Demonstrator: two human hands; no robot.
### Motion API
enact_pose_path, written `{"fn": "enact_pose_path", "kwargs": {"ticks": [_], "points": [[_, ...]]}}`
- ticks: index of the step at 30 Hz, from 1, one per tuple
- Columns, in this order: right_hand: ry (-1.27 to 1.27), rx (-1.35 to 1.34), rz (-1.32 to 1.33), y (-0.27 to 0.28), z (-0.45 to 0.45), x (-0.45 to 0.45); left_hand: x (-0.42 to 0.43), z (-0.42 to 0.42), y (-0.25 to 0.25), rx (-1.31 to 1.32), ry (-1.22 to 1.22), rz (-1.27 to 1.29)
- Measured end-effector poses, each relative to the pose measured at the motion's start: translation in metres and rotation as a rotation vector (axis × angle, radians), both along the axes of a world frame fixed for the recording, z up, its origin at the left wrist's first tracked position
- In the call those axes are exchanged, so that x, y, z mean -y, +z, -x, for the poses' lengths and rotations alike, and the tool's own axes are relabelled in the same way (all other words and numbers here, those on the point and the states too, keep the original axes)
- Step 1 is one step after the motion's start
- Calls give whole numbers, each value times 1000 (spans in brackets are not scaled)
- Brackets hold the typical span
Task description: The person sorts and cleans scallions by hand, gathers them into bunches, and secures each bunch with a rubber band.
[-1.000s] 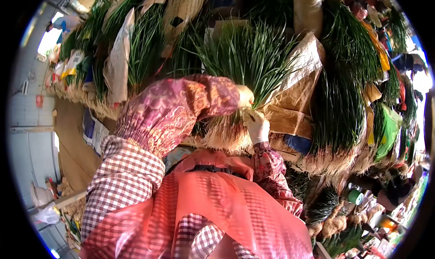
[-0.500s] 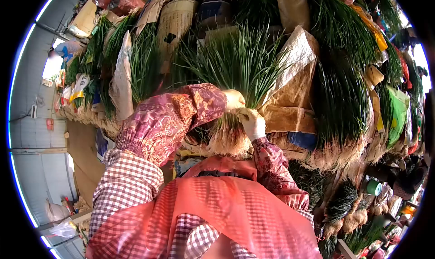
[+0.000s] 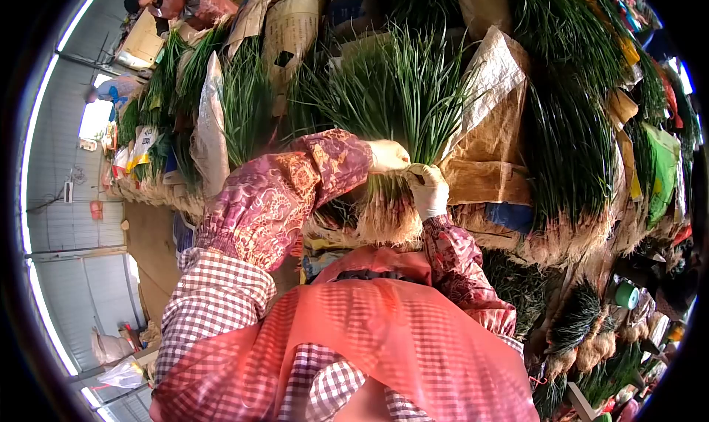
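Observation:
A large bunch of green onions (image 3: 402, 97) stands in front of me, its thin green leaves fanned away from me and its pale roots (image 3: 388, 219) toward my apron. My left hand (image 3: 389, 156), in a pale glove, is closed round the bunch where the leaves meet the stems. Against its fingertips, on the bunch's right side, my gloved right hand (image 3: 428, 188) is bent in a pinch. Whatever thin thing may be between those fingers is too small to make out. A brown and white sack (image 3: 491, 127) lies just right of the bunch.
More green onions (image 3: 569, 156) are piled to the right, roots toward me, with a green bag (image 3: 662, 171) beyond. Bundled onions (image 3: 580, 322) lie low at the right, near a green roll (image 3: 626, 296). Another person (image 3: 196, 1) is at the far left.
The whole view has shifted slightly, so most things sit further right. My right hand stays by my left at the bunch, its fingers pinched and bent in. The left keeps its grip.

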State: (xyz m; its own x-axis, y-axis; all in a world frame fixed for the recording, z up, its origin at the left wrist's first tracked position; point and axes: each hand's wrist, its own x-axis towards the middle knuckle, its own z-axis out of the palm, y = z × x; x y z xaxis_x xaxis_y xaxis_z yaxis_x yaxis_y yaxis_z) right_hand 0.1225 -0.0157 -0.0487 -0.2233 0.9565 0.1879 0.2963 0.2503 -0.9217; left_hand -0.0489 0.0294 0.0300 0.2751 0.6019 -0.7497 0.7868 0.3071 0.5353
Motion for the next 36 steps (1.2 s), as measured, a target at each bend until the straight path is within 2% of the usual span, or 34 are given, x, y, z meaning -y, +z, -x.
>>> {"fn": "enact_pose_path", "kwargs": {"ticks": [2,5,8,9,10,11,14,15,16,18,19,20,24,26,29,30,32,36], "points": [[11,0,25,6,2,-1,4,1,-3,-32,-54,-75],[84,84,271,28,-1,-2,12,3,-5,-87,-217,-247],[149,-298,522,7,5,-6,19,-4,-2,-156,-126,-299],[167,-214,558,22,1,-8,23,-5,-5,-133,-17,-286],[183,-130,594,37,-3,-11,23,-6,-9,-153,-24,-291],[284,-356,336,40,-6,-10,22,-8,-9,-171,-30,-294],[-105,-346,130,58,-7,-10,27,-4,-8,-157,-33,-323],[22,-259,192,41,-14,-15,28,-4,-6,-155,-13,-320],[128,-199,141,37,-15,-16,27,-6,-4,-152,3,-318],[184,222,211,37,-11,-18,24,-9,-14,-221,-47,-357],[173,231,160,39,-8,-18,26,-5,-28,-230,-61,-425],[165,238,108,41,-3,-19,28,-6,-23,-241,-73,-493],[131,315,-17,52,12,-18,27,-11,-9,-257,-15,-338],[136,385,-97,42,13,-21,28,-9,-14,-235,-37,-386],[146,95,120,33,5,-21,33,-5,-20,-220,-61,-506],[157,-165,460,28,6,-20,36,-4,-26,-218,-32,-522],[102,-397,638,21,6,-21,38,-3,-39,-213,19,-553],[138,-546,797,12,-1,-23,47,-3,-38,-155,80,-679]]}}
